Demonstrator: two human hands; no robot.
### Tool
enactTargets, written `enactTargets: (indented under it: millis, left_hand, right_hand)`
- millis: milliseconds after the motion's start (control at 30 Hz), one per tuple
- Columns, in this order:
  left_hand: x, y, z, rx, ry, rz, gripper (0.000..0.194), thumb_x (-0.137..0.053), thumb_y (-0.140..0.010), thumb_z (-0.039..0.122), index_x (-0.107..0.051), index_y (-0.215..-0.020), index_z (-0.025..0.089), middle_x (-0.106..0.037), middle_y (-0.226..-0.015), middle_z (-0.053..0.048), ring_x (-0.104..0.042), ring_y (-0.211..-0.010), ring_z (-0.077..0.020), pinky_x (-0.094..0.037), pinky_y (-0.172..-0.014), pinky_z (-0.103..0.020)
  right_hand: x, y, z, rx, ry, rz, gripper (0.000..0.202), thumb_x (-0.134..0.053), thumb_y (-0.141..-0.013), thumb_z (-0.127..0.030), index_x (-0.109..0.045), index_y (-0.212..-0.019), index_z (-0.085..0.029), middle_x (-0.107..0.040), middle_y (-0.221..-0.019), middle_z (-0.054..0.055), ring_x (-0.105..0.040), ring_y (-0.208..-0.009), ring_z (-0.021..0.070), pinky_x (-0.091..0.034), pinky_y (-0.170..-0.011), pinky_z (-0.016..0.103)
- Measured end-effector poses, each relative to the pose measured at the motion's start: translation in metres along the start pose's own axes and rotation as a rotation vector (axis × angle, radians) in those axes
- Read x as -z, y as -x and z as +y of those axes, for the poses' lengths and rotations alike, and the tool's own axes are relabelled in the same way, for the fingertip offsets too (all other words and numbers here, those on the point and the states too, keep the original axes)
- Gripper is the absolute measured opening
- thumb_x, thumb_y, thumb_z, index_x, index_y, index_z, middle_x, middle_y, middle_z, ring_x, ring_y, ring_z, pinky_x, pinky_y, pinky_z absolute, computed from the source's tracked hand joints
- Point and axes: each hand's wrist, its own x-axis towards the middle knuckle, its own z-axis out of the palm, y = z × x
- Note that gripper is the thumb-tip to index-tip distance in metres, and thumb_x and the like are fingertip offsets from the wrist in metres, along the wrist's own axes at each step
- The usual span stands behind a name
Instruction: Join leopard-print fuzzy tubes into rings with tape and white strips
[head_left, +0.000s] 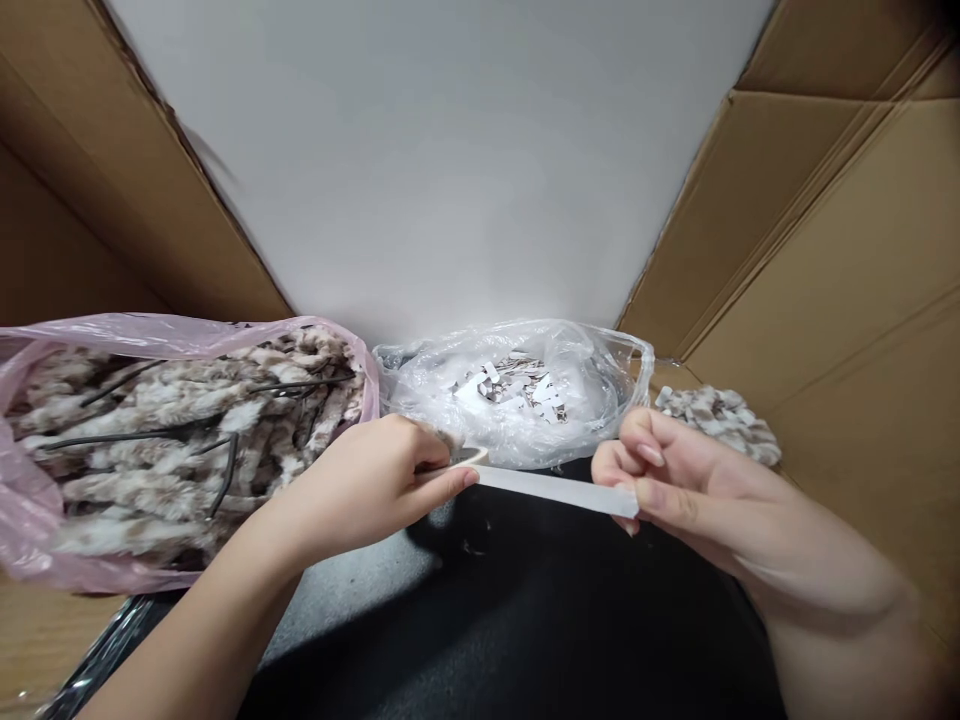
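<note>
2 bare hands in view, left hand (375, 480) and right hand (667, 470). No gloves, no rings, no watch or wristband visible. Forearms bare to frame edge, no sleeve cuffs in view. Fingernails short to medium, rounded, with natural glossy finish. Dark garment (525, 620) covers lap area below hands; fabric plain, unmarked.

A makeshift piecework spot, more packing room than home — flattened cardboard boxes (847, 230) lean against a bare white wall (442, 150) on both sides. A pink plastic bag (45, 500) bulges with identical furry pieces (187, 440), and a clear bag (570, 400) holds paper scraps (517, 385) — bulk hand assembly.
</note>
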Motion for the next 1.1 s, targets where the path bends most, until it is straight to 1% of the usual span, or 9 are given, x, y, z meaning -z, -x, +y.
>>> enactTargets:
  millis: [133, 333, 467, 633, 700, 867, 967, 1000, 1100]
  left_hand:
    - [-0.001, -0.002, -0.001, 0.037, -0.005, 0.036, 0.049, -0.043, -0.091, 0.053, -0.050, -0.057, 0.018, -0.049, -0.051, 0.001, -0.041, -0.047, -0.0108, -0.025, -0.049, -0.026]
    - [0.007, 0.002, -0.005, -0.073, 0.179, 0.021, 0.033, -0.039, -0.089, 0.028, -0.043, -0.059, 0.018, -0.046, -0.057, 0.002, -0.045, -0.055, -0.0113, -0.030, -0.053, -0.025]
    - [0.005, 0.000, -0.005, -0.008, 0.134, 0.018, 0.026, -0.043, -0.087, 0.029, -0.049, -0.063, 0.018, -0.047, -0.059, 0.002, -0.044, -0.054, -0.0122, -0.028, -0.051, -0.026]
    - [-0.001, -0.002, -0.004, 0.060, -0.002, 0.107, 0.035, -0.046, -0.087, 0.034, -0.040, -0.057, 0.019, -0.038, -0.052, 0.004, -0.037, -0.047, -0.0106, -0.024, -0.048, -0.027]
    - [-0.001, -0.002, -0.004, 0.069, -0.020, 0.136, 0.037, -0.046, -0.088, 0.036, -0.038, -0.056, 0.019, -0.038, -0.052, 0.004, -0.036, -0.046, -0.0102, -0.023, -0.047, -0.027]
    - [-0.002, -0.002, -0.004, 0.014, -0.016, 0.174, 0.036, -0.047, -0.087, 0.031, -0.036, -0.055, 0.019, -0.037, -0.052, 0.004, -0.034, -0.048, -0.0104, -0.023, -0.049, -0.027]
    - [-0.004, -0.004, 0.001, -0.056, -0.020, 0.177, 0.034, -0.048, -0.086, 0.029, -0.039, -0.054, 0.018, -0.039, -0.053, 0.003, -0.037, -0.051, -0.0112, -0.024, -0.053, -0.028]
    - [-0.006, -0.004, 0.003, -0.075, -0.023, 0.172, 0.033, -0.049, -0.085, 0.028, -0.041, -0.054, 0.018, -0.041, -0.053, 0.003, -0.039, -0.053, -0.0117, -0.024, -0.054, -0.028]
    - [-0.009, -0.004, 0.012, -0.141, -0.016, 0.147, 0.030, -0.051, -0.082, 0.026, -0.045, -0.054, 0.017, -0.046, -0.054, 0.002, -0.043, -0.057, -0.0125, -0.027, -0.059, -0.029]
  right_hand:
    - [0.004, 0.001, -0.004, 0.034, 0.082, 0.042, 0.017, -0.055, -0.096, -0.028, -0.042, -0.086, -0.024, -0.048, -0.087, -0.002, -0.045, -0.076, 0.0101, -0.041, -0.069, 0.021]
    - [0.035, -0.016, -0.002, 0.041, 0.225, 0.246, 0.024, -0.063, -0.090, -0.032, -0.042, -0.084, -0.024, -0.048, -0.087, -0.002, -0.044, -0.073, 0.0112, -0.041, -0.065, 0.022]
    - [0.038, -0.017, 0.000, 0.039, 0.232, 0.206, 0.024, -0.063, -0.090, -0.032, -0.041, -0.084, -0.024, -0.048, -0.087, -0.002, -0.044, -0.074, 0.0111, -0.043, -0.066, 0.021]
    - [0.026, -0.004, -0.005, 0.061, 0.278, 0.127, 0.020, -0.059, -0.092, -0.033, -0.042, -0.087, -0.025, -0.049, -0.088, -0.001, -0.048, -0.076, 0.0118, -0.045, -0.068, 0.023]
    - [0.026, -0.002, -0.006, 0.050, 0.392, 0.150, 0.018, -0.057, -0.093, -0.036, -0.044, -0.088, -0.025, -0.051, -0.088, -0.001, -0.050, -0.076, 0.0130, -0.046, -0.069, 0.025]
    - [0.035, -0.015, -0.001, -0.050, 0.999, 0.507, 0.015, -0.049, -0.093, -0.040, -0.053, -0.097, -0.027, -0.056, -0.088, 0.002, -0.055, -0.081, 0.0199, -0.045, -0.068, 0.032]
    - [0.024, -0.029, 0.009, 0.027, 1.168, 0.642, 0.020, -0.052, -0.090, -0.042, -0.056, -0.099, -0.025, -0.060, -0.096, 0.004, -0.057, -0.088, 0.0237, -0.045, -0.074, 0.036]
    - [0.017, -0.033, 0.014, 0.098, 1.169, 0.613, 0.020, -0.054, -0.090, -0.041, -0.057, -0.101, -0.024, -0.060, -0.101, 0.005, -0.057, -0.094, 0.0244, -0.046, -0.078, 0.037]
    - [-0.009, -0.042, 0.028, 0.267, 1.124, 0.320, 0.022, -0.062, -0.086, -0.034, -0.058, -0.105, -0.024, -0.060, -0.110, 0.005, -0.054, -0.107, 0.0242, -0.043, -0.092, 0.039]
